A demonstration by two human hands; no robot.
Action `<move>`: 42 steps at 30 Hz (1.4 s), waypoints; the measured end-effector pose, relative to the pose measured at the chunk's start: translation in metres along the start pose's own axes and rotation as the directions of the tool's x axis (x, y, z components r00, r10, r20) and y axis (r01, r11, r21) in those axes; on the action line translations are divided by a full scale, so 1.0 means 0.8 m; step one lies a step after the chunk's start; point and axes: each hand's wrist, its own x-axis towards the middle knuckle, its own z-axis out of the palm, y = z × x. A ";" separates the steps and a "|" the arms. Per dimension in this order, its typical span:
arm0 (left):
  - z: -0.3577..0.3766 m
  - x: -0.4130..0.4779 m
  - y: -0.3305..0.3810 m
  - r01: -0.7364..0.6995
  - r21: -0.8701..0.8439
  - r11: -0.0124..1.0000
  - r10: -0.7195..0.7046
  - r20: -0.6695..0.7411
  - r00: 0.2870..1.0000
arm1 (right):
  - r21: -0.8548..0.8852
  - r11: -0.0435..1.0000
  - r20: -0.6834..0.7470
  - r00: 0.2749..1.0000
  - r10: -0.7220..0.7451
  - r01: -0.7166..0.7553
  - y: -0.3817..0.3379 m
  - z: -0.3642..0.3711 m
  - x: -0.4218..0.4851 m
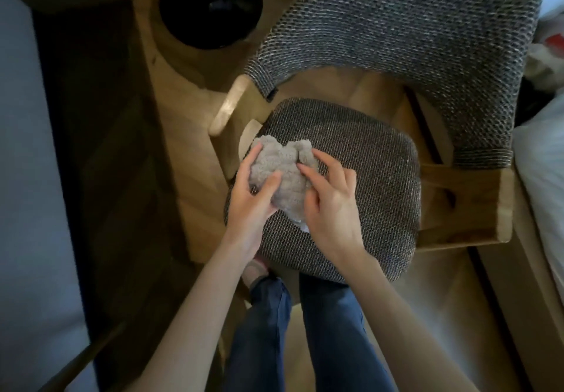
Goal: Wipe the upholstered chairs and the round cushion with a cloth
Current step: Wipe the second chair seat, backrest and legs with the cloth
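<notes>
A grey woven upholstered chair stands below me, its seat [360, 196] in the middle and its curved backrest [412, 34] at the top right. A bunched beige fluffy cloth [283, 168] lies over the seat's left part. My left hand [253, 196] grips the cloth's left side, thumb on top. My right hand [329, 196] holds its right side with curled fingers pressing into the folds. The round cushion is not in sight.
The chair's wooden frame and armrest [464, 208] jut out to the right. A black round bin [210, 7] stands on the wooden floor at the top left. White bedding [543, 171] lies at the right edge. My legs in blue jeans [305, 330] stand before the seat.
</notes>
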 end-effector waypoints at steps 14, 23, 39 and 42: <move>-0.046 0.068 0.066 -0.201 0.449 0.871 0.200 0.052 0.978 | 0.185 0.978 -0.066 0.992 0.109 -0.095 0.006 0.032 0.098; -0.060 0.158 0.067 -0.252 0.924 0.287 0.452 0.101 0.886 | 0.292 0.956 -0.105 0.992 0.064 -0.031 -0.033 0.114 0.203; -0.069 0.209 0.058 -0.296 0.798 0.524 0.405 0.072 0.911 | 0.629 0.402 0.206 0.642 0.739 -0.665 0.026 0.241 0.257; -0.069 0.208 0.058 -0.274 0.796 0.540 0.402 0.042 0.915 | 0.682 0.429 0.189 0.709 0.679 -0.593 0.009 0.221 0.246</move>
